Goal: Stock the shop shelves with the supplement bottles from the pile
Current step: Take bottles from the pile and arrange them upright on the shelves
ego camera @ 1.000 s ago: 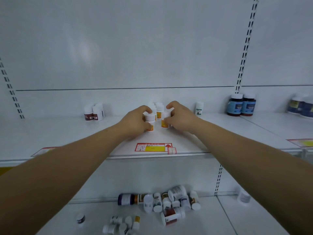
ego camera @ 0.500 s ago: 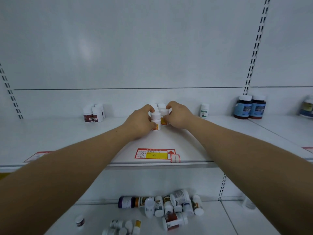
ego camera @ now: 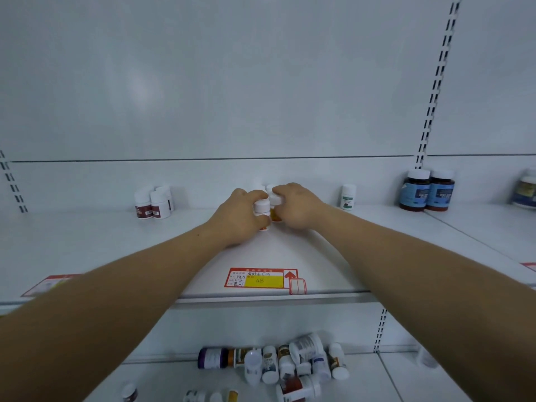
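Where hands (ego camera: 240, 219) grip, white shelf (ego camera: 87, 245).

Left arm: stretched bare from the lower left corner up toward frame centre.
Left hand (ego camera: 237, 219): knuckles up, fingers curled, thumb and fingertips pinched on something small at mid-frame.
Right arm: reached bare from the lower right edge, angled up and leftward to centre.
Right hand (ego camera: 297, 206): back upward, fingers bent, gripped just beside the left.
Hands together: nearly touched at the fingertips, slightly above frame centre.
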Tool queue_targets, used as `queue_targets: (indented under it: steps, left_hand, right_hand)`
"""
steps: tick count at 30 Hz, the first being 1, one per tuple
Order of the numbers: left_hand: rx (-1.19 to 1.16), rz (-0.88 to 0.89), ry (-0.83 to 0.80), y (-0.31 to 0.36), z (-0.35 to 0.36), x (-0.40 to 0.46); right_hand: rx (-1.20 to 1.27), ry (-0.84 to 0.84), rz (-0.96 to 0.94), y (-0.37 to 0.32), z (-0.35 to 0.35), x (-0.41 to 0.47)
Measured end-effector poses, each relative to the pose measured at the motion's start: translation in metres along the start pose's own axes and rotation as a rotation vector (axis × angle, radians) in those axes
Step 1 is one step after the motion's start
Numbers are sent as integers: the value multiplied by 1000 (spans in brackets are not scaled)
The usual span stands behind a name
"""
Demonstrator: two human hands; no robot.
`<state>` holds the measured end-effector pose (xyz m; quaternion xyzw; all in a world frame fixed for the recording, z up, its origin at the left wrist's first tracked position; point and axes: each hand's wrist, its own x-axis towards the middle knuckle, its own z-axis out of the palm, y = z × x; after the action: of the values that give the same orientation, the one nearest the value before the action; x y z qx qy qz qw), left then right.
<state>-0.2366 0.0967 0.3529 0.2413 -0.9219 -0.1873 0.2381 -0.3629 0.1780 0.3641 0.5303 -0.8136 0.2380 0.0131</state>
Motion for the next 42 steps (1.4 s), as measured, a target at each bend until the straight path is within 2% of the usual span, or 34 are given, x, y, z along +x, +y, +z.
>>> queue_targets:
  steps: [8,17,22,30,42]
  left_hand:
    - [57,0,42,-4,-3,2]
    - [128,-112,2,-20,-15,17]
    - [65,-148,-16,-23,-12,33]
    - [47,-112,-41,-32,-8,41]
    - [95,-91,-44,-36,-8,44]
  right_hand:
    - [-148,5,-39,1,-2,-1]
    - [-313,30,-18,-2,-9,-5]
    - [-247,14,-46,-5,-7,-2]
    - [-48,107,116,-9,3,10]
    - [-135,186,169,-7,-4,8]
